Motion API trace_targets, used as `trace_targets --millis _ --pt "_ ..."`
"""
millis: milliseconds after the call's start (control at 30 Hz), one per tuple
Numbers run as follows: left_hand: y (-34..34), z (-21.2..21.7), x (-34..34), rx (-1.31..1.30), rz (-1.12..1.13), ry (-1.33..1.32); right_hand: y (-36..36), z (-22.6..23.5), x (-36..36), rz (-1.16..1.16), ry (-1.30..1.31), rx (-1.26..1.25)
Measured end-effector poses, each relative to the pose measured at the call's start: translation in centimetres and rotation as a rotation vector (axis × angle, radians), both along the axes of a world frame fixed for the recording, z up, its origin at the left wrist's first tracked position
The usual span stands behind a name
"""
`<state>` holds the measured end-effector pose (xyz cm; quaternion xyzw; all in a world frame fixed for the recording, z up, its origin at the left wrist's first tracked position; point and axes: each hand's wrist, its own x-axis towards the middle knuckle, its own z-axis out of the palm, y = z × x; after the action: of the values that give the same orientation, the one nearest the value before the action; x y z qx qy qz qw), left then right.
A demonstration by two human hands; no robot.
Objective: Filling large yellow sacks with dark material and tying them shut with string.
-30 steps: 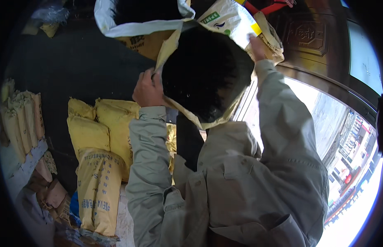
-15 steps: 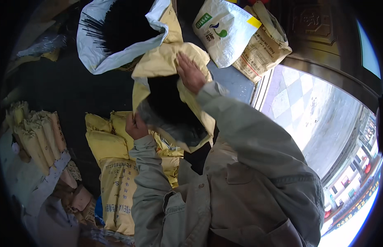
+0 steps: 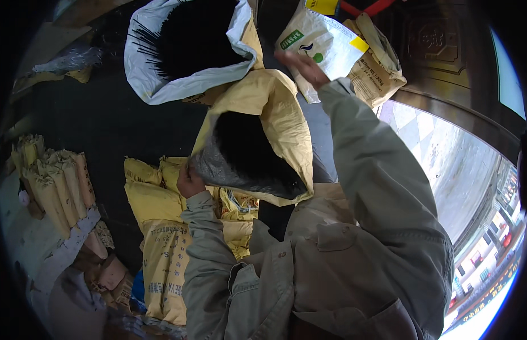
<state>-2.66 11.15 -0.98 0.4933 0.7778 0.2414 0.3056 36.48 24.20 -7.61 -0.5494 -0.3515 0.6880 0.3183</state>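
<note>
At the far left of the frame stand tied yellow bundles [image 3: 54, 181], with filled yellow sacks [image 3: 161, 249] lying beside them toward lower centre. The left hand [image 3: 190, 181] sits at centre left, its grip clenched on the rim of the open yellow sack [image 3: 275, 113] with its dark lining. Above it, upper centre, gapes a white sack [image 3: 161, 85]. The right hand [image 3: 302, 67], upper right of centre, touches a white packet [image 3: 326, 45]; whether its grip is closed I cannot tell.

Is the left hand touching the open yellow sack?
Touching. The head view shows the left hand gripping the rim of the open yellow sack.
</note>
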Motion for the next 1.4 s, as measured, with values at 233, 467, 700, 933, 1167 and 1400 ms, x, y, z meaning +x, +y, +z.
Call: trace_targets --millis 233,467,700,933,1167,1400 --pt "-2.8 2.0 0.6 0.104 -0.044 0.124 -2.6 1.8 -9.0 0.215 -0.802 0.56" --pt "-2.2 3.5 4.8 0.019 -0.096 -0.171 -3.1 -0.1 -8.7 0.479 -1.259 0.56" --pt "-1.5 3.4 5.6 0.076 -0.066 -0.146 -2.7 0.0 -6.3 0.361 -1.104 0.565" --pt "-3.0 5.1 5.9 -0.083 -0.057 0.114 -4.0 -0.3 -8.0 0.169 -0.958 0.513" --pt "-5.1 4.7 4.2 -0.248 -0.057 0.007 -6.0 -0.3 -9.9 0.057 -0.943 0.568" --pt "-5.8 5.6 3.9 -0.319 -0.097 0.004 -2.1 4.6 -8.2 0.321 -0.923 -0.136"
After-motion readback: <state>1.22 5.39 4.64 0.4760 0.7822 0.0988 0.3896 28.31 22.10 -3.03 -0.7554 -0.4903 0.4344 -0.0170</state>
